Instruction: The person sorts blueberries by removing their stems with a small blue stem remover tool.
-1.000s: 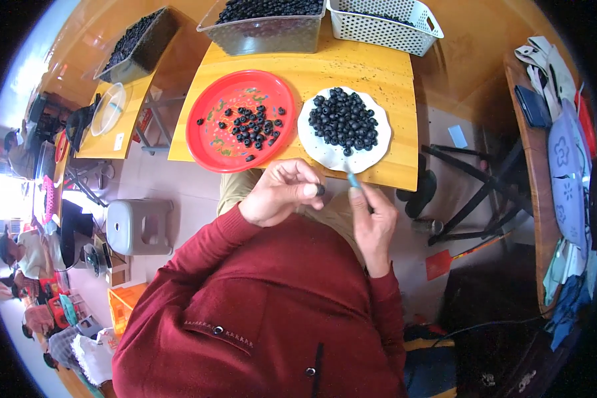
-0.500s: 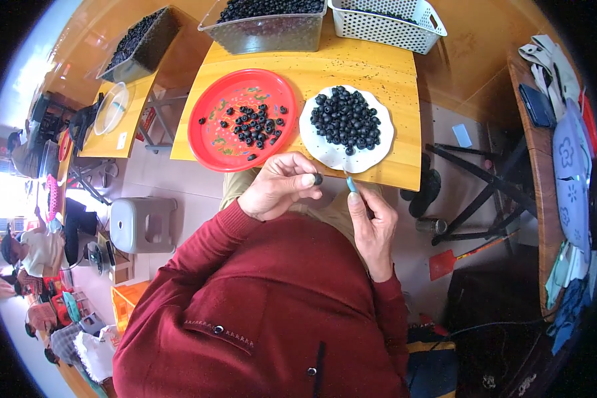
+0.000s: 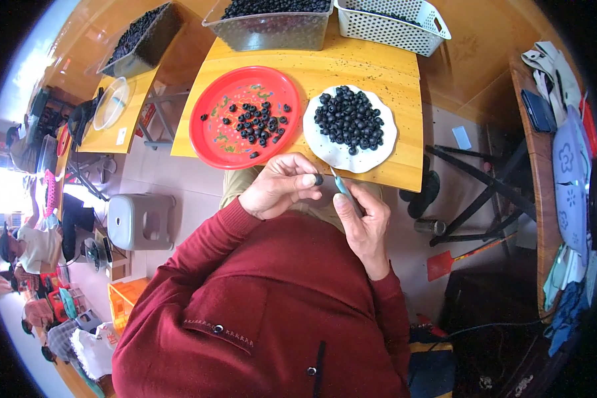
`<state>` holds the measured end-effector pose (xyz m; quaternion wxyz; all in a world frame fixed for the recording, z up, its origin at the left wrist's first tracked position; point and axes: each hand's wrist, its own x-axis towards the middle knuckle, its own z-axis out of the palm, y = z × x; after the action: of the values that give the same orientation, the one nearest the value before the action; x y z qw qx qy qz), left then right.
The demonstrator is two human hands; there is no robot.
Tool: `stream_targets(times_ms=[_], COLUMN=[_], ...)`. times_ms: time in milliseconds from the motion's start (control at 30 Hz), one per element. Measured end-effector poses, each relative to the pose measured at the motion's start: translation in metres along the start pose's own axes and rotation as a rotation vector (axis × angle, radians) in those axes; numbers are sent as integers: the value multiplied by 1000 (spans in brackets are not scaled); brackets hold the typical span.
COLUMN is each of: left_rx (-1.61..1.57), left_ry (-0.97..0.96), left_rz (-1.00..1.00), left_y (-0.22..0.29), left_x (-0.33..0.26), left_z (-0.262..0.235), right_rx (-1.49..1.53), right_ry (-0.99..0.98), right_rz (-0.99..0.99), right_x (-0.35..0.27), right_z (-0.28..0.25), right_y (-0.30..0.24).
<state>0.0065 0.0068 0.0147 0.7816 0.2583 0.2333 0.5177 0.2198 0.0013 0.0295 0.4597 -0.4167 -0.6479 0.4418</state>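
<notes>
My left hand (image 3: 278, 189) pinches a small dark round berry-like ball (image 3: 319, 180) between thumb and fingertips, just in front of the table's near edge. Close on its right, my right hand (image 3: 365, 229) is closed around a slim tool with a blue handle (image 3: 340, 185) and a thin pointed tip. The tip points up and away, apart from the ball. Beyond my left hand lies a round red plate (image 3: 209, 142) holding scattered dark balls, several with ring-like openings. A white scalloped plate (image 3: 317, 141), heaped with similar balls (image 3: 348, 119), sits beyond the tool.
At the table's back stand a clear bin (image 3: 272, 41) and a white perforated basket (image 3: 391, 34), both holding dark balls. Another full bin (image 3: 136, 53) is on the left table. A grey stool (image 3: 136, 222) stands on the floor. Other people are at far left.
My right hand has shifted left and slightly down, bringing the tool nearer to the ball. The left hand keeps its pinch almost in place. The whole view has shifted slightly.
</notes>
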Motion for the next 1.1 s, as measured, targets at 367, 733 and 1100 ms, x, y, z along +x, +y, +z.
stream_targets(times_ms=[367,733,1100], left_rx=[151,933,1644], left_ry=[-29,255,528], left_rz=[19,201,549], left_y=[-7,40,85], left_x=[-4,-19,-12], left_z=[2,-3,-48], right_rx=[421,339,271], right_ry=[-139,-46,41], right_rz=[162,338,295], right_x=[14,0,-15], right_z=[14,8,7], right_y=[-2,16,29])
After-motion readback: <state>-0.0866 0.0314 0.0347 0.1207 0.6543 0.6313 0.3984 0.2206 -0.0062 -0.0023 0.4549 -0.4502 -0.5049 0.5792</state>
